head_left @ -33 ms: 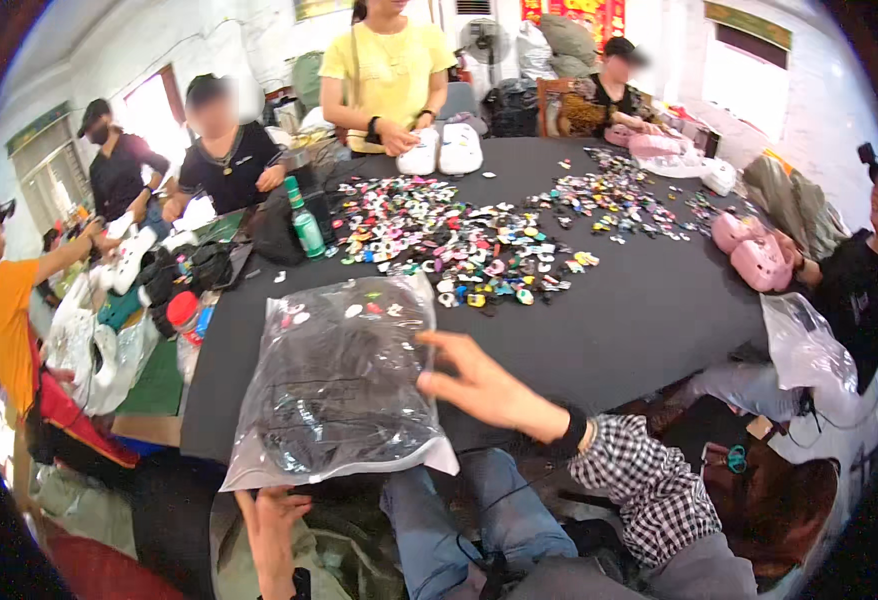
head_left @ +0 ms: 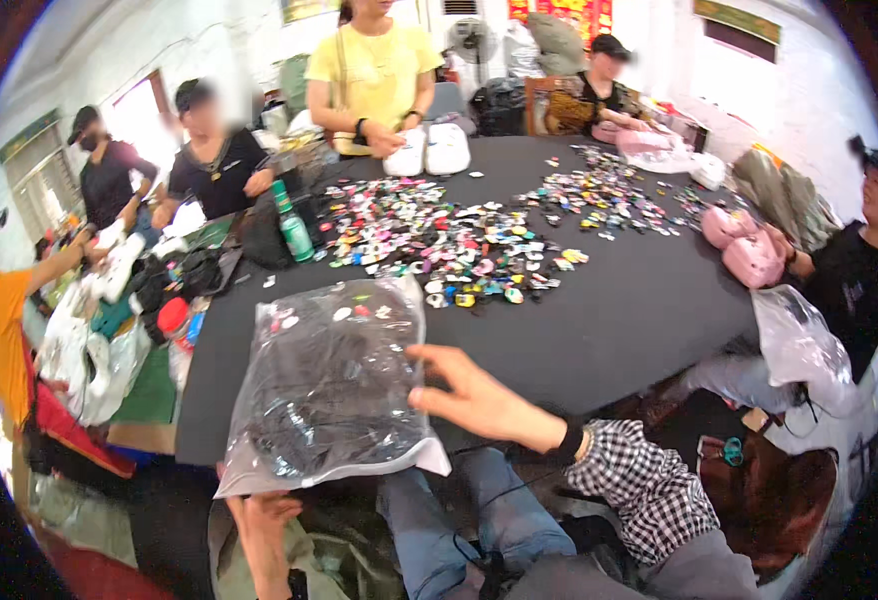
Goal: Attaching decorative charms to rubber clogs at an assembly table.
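A clear plastic bag [head_left: 334,375] with dark contents lies at the near left of the table, its near edge hanging past the table's rim. Small white, red and green pieces show through near its far end. From below, my left hand [head_left: 264,530] is at the bag's near edge, closed on it, with its fingers partly hidden underneath. My right hand [head_left: 484,400] reaches in from the right. Its thumb and forefinger are apart, the fingertips at the bag's right side.
Heaps of small colourful pieces [head_left: 449,240] cover the middle of the dark table [head_left: 599,330]. A green bottle [head_left: 294,225] stands beyond the bag. One co-worker handles white shoes [head_left: 426,150] across the table. Pink clogs [head_left: 749,255] are at the right, near another person. More people sit or stand around.
The view has shifted slightly, so most things appear a little further left. My hands and the bag keep nearly the same places relative to each other.
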The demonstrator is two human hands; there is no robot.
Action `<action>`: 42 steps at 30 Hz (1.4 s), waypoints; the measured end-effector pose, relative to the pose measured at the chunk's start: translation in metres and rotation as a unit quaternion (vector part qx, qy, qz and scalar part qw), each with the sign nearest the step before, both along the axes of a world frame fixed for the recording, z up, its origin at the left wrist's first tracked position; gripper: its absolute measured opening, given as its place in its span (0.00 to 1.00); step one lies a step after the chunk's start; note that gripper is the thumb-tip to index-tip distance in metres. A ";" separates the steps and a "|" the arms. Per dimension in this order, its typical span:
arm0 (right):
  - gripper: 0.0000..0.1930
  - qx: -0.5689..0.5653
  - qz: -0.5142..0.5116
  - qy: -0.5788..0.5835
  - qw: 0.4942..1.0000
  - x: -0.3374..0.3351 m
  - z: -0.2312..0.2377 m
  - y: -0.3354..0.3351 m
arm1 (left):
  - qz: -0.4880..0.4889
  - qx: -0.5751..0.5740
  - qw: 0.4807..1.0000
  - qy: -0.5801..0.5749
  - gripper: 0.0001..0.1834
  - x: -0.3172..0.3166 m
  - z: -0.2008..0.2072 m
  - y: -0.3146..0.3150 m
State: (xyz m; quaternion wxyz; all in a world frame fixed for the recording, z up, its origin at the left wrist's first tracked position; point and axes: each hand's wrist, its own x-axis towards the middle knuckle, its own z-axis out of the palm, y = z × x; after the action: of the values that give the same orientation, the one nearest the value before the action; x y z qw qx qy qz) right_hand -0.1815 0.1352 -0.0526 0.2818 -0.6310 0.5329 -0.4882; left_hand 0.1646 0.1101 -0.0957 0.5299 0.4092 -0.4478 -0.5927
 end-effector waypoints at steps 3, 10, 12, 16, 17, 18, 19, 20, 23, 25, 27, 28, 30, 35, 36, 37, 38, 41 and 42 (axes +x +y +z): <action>0.45 -0.018 0.035 0.037 0.999 0.010 -0.005 0.016 | 0.030 0.034 0.997 -0.056 0.28 -0.016 0.018 -0.028; 0.43 -0.023 0.087 0.042 0.995 0.026 -0.005 -0.027 | -0.052 -0.224 0.963 -0.138 0.27 0.012 -0.018 -0.026; 0.43 -0.074 0.123 0.069 0.987 0.017 -0.003 -0.050 | -0.061 -0.213 0.969 -0.110 0.28 0.004 -0.016 -0.014; 0.35 -0.114 0.127 0.114 0.979 -0.006 0.000 -0.110 | -0.091 -0.190 0.976 -0.047 0.30 -0.043 -0.007 0.003; 0.34 -0.100 0.128 0.098 0.982 -0.011 0.007 -0.123 | -0.101 -0.187 0.977 -0.026 0.30 -0.053 -0.006 0.005; 0.33 -0.087 0.128 0.082 0.985 -0.016 0.012 -0.131 | -0.111 -0.183 0.977 -0.005 0.31 -0.064 -0.005 0.006; 0.32 -0.145 0.072 0.104 0.981 -0.021 0.010 -0.136 | -0.121 -0.180 0.976 0.016 0.31 -0.075 0.000 0.009; 0.29 -0.225 0.007 0.114 0.968 -0.024 0.003 -0.142 | -0.144 -0.181 0.973 -0.017 0.32 -0.090 0.007 0.013; 0.21 -0.320 -0.093 0.144 0.932 -0.005 0.018 -0.110 | -0.127 -0.163 0.978 -0.024 0.32 -0.096 0.006 0.012; 0.12 -0.411 -0.060 0.192 0.889 0.013 0.026 -0.072 | -0.102 -0.120 0.987 0.030 0.27 -0.088 0.006 0.010; 0.09 -0.360 0.078 0.210 0.906 0.022 0.017 -0.042 | -0.098 -0.124 0.987 0.011 0.26 -0.091 0.006 0.010; 0.09 -0.389 0.050 0.222 0.892 0.030 0.004 -0.036 | -0.092 -0.129 0.987 -0.013 0.25 -0.091 0.005 0.010; 0.07 -0.381 0.031 0.243 0.891 0.036 -0.013 -0.030 | -0.074 -0.140 0.985 -0.064 0.24 -0.088 0.005 0.010; 0.05 -0.361 -0.022 0.367 0.857 0.034 -0.012 -0.034 | -0.016 -0.160 0.968 -0.194 0.20 -0.072 0.002 0.019; 0.05 -0.358 -0.020 0.389 0.848 0.033 -0.007 -0.034 | -0.002 -0.162 0.962 -0.221 0.19 -0.067 0.002 0.024; 0.05 -0.377 -0.024 0.392 0.839 0.028 -0.005 -0.034 | 0.012 -0.165 0.955 -0.247 0.18 -0.063 0.002 0.026; 0.05 -0.391 -0.027 0.394 0.831 0.023 -0.004 -0.032 | 0.026 -0.166 0.947 -0.274 0.18 -0.059 0.001 0.030; 0.06 -0.378 -0.004 0.393 0.838 0.018 -0.005 -0.031 | 0.105 -0.280 0.893 -0.337 0.11 -0.050 0.007 0.040; 0.06 -0.363 0.005 0.371 0.855 0.022 -0.003 -0.031 | 0.149 -0.387 0.841 -0.347 0.06 -0.060 0.012 0.038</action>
State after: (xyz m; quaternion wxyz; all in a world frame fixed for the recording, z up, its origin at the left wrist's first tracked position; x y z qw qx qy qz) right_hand -0.1592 0.1037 -0.0553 -0.1835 -0.8257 0.3794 -0.3750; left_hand 0.1043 0.1483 -0.0839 0.5374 0.4113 -0.7288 -0.1039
